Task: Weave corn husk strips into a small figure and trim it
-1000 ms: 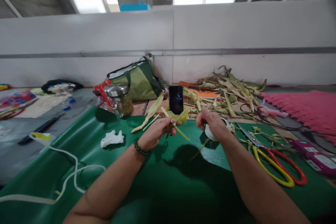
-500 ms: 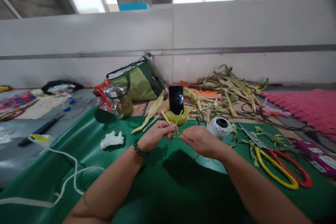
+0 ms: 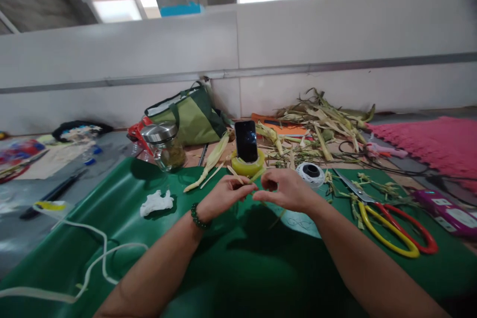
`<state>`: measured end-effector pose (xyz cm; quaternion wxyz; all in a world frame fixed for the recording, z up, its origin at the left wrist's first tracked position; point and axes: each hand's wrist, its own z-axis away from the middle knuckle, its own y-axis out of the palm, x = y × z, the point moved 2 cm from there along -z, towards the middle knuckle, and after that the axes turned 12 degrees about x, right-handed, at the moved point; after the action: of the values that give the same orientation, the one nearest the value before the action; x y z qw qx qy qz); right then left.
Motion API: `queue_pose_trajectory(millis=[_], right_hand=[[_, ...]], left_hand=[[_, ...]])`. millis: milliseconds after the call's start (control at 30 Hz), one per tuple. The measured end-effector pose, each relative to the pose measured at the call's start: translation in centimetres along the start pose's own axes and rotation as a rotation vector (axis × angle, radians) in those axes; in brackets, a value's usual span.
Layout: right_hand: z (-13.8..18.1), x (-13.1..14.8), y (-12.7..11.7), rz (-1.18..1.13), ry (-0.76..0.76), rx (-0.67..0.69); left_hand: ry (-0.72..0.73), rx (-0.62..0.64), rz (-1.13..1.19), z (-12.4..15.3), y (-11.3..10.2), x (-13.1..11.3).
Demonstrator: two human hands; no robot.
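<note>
Above the green mat (image 3: 208,268), my left hand (image 3: 225,196) pinches a thin pale-green husk strip (image 3: 257,175), whose ends stick out past the fingertips. A green bead bracelet (image 3: 199,216) circles my left wrist. Just to the right, my right hand (image 3: 288,191) has its fingers curled and its thumb held apart from them; I see nothing gripped there. Its thumb tip is close to the left fingertips. Directly beyond my hands, a phone (image 3: 246,141) leans upright in a yellow ring-shaped roll (image 3: 248,163). Behind the right hand stands a spool of white thread (image 3: 311,175).
Scissors with red and yellow handles (image 3: 391,226) lie at right, beside a purple box (image 3: 445,211). Dried husks (image 3: 324,119) are heaped at the back. To the left are crumpled white tissue (image 3: 157,202), a lidded glass jar (image 3: 167,146), a green bag (image 3: 190,114) and a white cord (image 3: 100,253).
My right thumb and fingers have parted from the strip they were pinching. The left hand keeps its pinch, and the strip now tilts more to the right. The view has shifted slightly.
</note>
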<state>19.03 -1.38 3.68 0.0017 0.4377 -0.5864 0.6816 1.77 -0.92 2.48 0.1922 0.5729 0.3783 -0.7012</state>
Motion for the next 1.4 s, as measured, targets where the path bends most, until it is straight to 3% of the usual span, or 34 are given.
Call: queue_pose_trajectory(millis=[200,367,567,700,833,867,933,1000,1033,1200,1300,1400], right_hand=[[-0.4,0.9,1.4,-0.618,-0.068,0.010],[-0.3,1.7,1.8,-0.814,-0.093,-0.023],[-0.2,1.4,2.2,-0.890,-0.035,-0.043],[-0.8,0.1,1.5,-0.784,-0.010,-0.069],[-1.2,-1.9,-0.2,-0.681,0.060,-0.211],[-1.2,-2.1,-0.4,-0.674,0.072,-0.199],[-1.2,-1.8,-0.1,-0.623,0.055,-0.045],[-1.0,-0.9,0.8,-0.456,-0.009,0.124],[-0.9,-0.4,1.2,-0.323,-0.043,0.141],[-0.5,0.7,2.4,0.306,-0.211,0.013],[-0.4,0.4,2.3,0.353,-0.297,0.027],[-0.5,-0.3,1.7,0.214,-0.252,0.022]], left_hand=[[0.076,0.141,-0.210,1.0,1.9,-1.4],[0.129,0.231,-0.271,1.9,1.2,-2.5],[0.080,0.366,-0.090,1.8,0.7,-2.3],[0.028,0.309,0.029,1.2,0.7,-1.6],[-0.041,0.040,0.275,0.2,0.1,-0.3],[-0.035,-0.017,0.327,0.1,-0.1,-0.1],[-0.005,-0.089,0.353,-0.1,-0.5,0.1],[0.025,-0.106,0.280,-0.1,-0.6,-0.1],[0.038,-0.110,0.222,-0.1,-0.6,-0.3],[0.049,-0.096,-0.009,0.5,-0.7,-1.2],[0.016,-0.058,0.032,0.7,-1.3,-1.1],[-0.006,-0.044,0.243,0.6,-1.9,-0.3]])
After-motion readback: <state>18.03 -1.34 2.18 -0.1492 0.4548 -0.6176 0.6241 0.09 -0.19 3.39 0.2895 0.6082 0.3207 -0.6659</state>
